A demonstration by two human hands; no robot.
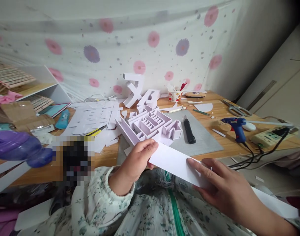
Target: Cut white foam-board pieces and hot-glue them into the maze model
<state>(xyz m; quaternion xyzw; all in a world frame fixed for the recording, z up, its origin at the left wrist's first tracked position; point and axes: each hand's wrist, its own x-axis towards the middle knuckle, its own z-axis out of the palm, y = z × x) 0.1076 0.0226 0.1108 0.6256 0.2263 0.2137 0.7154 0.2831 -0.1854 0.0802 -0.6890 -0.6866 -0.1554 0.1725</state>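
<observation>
One white strip is near the table, pinched by the left hand while the loosely curled right hand grips farther along (maybe smoothing it), so next needs gentle care.

Soft light, dark upper-right corner, stretched edges, pixelated patch

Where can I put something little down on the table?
The grey mat is bare right of the black knife. Some wood shows between mat and blue glue gun, around a white strip. Left of the mat is crowded with paper sheets and a yellow knife.
</observation>
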